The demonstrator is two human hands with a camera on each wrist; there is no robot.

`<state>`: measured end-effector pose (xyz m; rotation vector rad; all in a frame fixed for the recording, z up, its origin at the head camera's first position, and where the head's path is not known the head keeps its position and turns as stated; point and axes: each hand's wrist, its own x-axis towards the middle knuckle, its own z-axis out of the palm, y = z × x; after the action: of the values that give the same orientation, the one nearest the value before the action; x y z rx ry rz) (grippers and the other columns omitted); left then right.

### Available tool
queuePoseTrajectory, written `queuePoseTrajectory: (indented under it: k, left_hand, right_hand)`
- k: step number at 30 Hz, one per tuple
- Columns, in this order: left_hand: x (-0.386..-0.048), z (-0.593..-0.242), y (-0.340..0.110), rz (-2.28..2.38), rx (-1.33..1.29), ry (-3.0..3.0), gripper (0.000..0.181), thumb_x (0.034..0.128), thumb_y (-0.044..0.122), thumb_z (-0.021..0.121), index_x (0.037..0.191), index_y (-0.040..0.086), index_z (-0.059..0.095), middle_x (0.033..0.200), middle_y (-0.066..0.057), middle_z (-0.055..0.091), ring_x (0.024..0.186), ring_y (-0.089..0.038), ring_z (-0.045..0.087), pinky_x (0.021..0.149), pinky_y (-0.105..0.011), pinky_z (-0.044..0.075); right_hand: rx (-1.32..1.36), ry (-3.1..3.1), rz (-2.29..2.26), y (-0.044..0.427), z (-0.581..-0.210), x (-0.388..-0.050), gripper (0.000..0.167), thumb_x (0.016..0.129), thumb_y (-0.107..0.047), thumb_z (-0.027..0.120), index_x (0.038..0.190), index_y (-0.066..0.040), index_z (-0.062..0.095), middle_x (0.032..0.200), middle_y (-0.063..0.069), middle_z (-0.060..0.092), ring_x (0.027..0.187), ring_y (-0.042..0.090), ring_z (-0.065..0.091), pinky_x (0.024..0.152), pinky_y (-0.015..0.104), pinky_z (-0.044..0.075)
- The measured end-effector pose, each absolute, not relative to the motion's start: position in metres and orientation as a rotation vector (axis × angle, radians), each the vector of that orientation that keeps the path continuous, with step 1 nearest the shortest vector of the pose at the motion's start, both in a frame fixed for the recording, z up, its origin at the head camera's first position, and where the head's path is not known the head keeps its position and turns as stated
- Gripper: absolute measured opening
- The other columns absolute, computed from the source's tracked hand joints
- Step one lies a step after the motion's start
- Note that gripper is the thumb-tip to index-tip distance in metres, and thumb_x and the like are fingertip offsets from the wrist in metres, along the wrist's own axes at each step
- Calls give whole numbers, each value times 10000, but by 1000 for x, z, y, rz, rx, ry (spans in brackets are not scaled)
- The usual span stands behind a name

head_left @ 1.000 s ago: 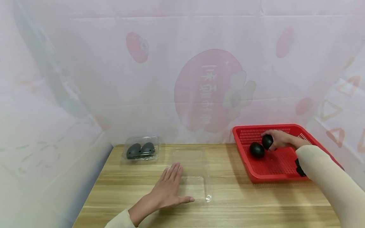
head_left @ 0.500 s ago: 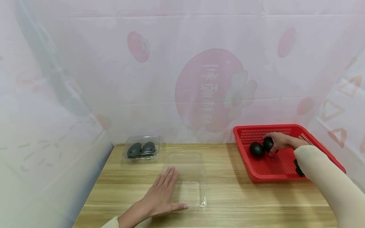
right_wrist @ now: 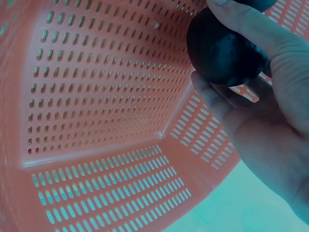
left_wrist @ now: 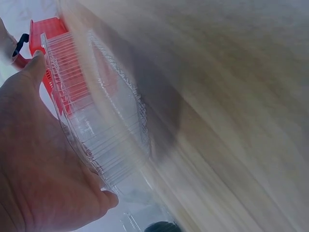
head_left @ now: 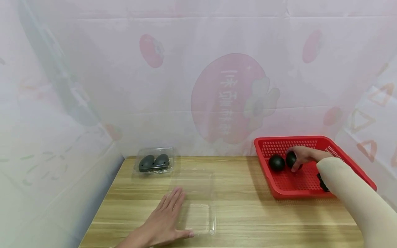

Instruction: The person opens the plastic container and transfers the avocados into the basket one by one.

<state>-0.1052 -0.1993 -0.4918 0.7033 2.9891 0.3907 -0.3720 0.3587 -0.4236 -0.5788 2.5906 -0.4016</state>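
Inside the red basket [head_left: 285,195], on the right side of the worktop [head_left: 263,227], my right grip [head_left: 302,155] pinches a dark fruit [head_left: 291,159] between thumb and fingers. The back of my fingers covers part of it, and I can't tell whether it touches the basket floor. A second fruit [head_left: 276,162] sits just beside it, to its left; in the right wrist view the top edge cuts that one off. My right sleeve [head_left: 350,193] hides much of the basket's right side and most of a black object [head_left: 323,182] at my wrist.

My left grip [head_left: 165,218] is spread, fingers straight along the left edge of an unfolded clear box [head_left: 198,217], thumb out toward its near edge. The plastic is so see-through that its far half barely shows against the wood. Seen from the left wrist, the basket shows red through it, and a dark shape [left_wrist: 163,227] is cut off at the bottom.

Farther back on the left, a lidded box [head_left: 171,151] holds two dark fruits [head_left: 146,163]; glare on the lid blurs their lower parts.
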Motion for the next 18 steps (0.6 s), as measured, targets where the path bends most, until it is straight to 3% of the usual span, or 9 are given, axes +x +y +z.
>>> queuePoseTrajectory:
  k: [8,13,15,18]
  left_hand:
    - [-94,-496,-210,375,731,2993,1275,848,893,568,1663,-29,235,1738,-237,201,1605,-398,198,1233,-626,269]
    - [-87,-502,-219,280,812,3096,1258,844,913,540,1646,-23,285,1709,-232,287,1571,-393,297,1214,-580,331]
    - [-84,-507,-223,198,881,3181,1241,839,915,545,1622,-22,327,1679,-226,350,1537,-384,366,1267,-479,261]
    - [-81,-515,-229,99,954,3270,1220,837,905,568,1621,3,325,1659,-209,383,1511,-352,403,1302,-297,17]
  right_hand:
    - [-511,2550,-409,353,-424,-373,819,762,-166,969,1384,137,532,1267,329,597,1144,493,560,999,695,504]
    - [-534,2551,-382,352,-424,-372,819,759,-164,973,1376,152,537,1256,334,608,1128,485,572,989,681,516]
    - [-542,2551,-375,352,-424,-372,806,762,-156,971,1368,156,540,1246,327,615,1121,473,581,986,667,526]
    - [-548,2545,-375,352,-426,-372,806,767,-141,968,1367,170,530,1243,329,614,1123,467,586,982,649,536]
